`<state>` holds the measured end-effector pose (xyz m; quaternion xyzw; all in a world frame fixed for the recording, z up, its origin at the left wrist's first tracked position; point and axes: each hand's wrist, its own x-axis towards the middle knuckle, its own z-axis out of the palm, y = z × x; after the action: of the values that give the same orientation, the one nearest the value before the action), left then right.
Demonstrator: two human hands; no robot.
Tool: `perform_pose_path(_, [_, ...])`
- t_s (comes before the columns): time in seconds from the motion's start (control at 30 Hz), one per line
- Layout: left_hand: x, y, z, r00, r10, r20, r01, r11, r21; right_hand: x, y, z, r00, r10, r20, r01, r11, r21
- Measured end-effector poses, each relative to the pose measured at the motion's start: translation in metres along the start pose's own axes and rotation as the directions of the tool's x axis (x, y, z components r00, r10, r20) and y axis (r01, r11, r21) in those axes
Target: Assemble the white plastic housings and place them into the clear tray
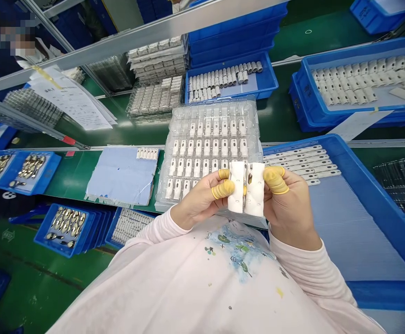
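We're at a green workbench (66,160) lined with blue plastic trays. Largest item: a big blue tray (369,199) on our right, lined with a blue corrugated sheet, with long white strips (300,160) at its far end. Beyond it, two more blue trays (230,81) hold rows of white capped parts (223,76). On our left, smaller blue trays (63,229) hold metal parts (63,220), too small to identify. Next to those are a pale blue foam pad (119,178) and printed paperwork (70,99).

Centre: a clear blister tray (209,148) with rows of small white parts seated in its cavities. Its near edge runs under our hands.

Held item: two white moulded parts (236,185), upright and side by side, almost touching, just above that near edge. Both are matte white with small slots. A dark gap between them shows a metallic glint, too small to identify.

Hands: our left hand (197,199) is clenched around the left part, and our right hand (287,208) grasps the right part. Neither has released. Yellow finger cots (275,180) cover the gripping fingers on both hands. Pale pink sleeves (161,227) run back from both wrists.
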<state>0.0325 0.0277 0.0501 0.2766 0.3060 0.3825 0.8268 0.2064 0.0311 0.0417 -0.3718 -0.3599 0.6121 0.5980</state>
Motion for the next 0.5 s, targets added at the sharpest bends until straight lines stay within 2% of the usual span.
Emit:
perform_pose_path(0.17, [0.004, 0.001, -0.002, 0.999, 0.027, -0.041, -0.025, 0.999, 0.040, 0.003, 0.001, 0.000, 1.000, -0.002, 0.002, 0.002, 1.000, -0.012])
perform_pose_path(0.33, [0.010, -0.002, -0.005, 0.998, 0.006, -0.057, -0.005, 1.000, 0.019, 0.007, 0.004, -0.003, 1.000, -0.021, 0.017, 0.021, 0.999, -0.035])
perform_pose_path(0.43, [0.011, -0.003, -0.005, 0.998, 0.002, -0.064, -0.004, 1.000, -0.030, 0.009, 0.006, -0.004, 0.998, -0.061, 0.021, 0.063, 0.993, -0.097])
perform_pose_path(0.5, [0.011, -0.003, -0.005, 0.998, 0.002, -0.065, -0.005, 0.999, -0.050, 0.009, 0.007, -0.005, 0.990, -0.121, 0.070, 0.133, 0.970, -0.204])
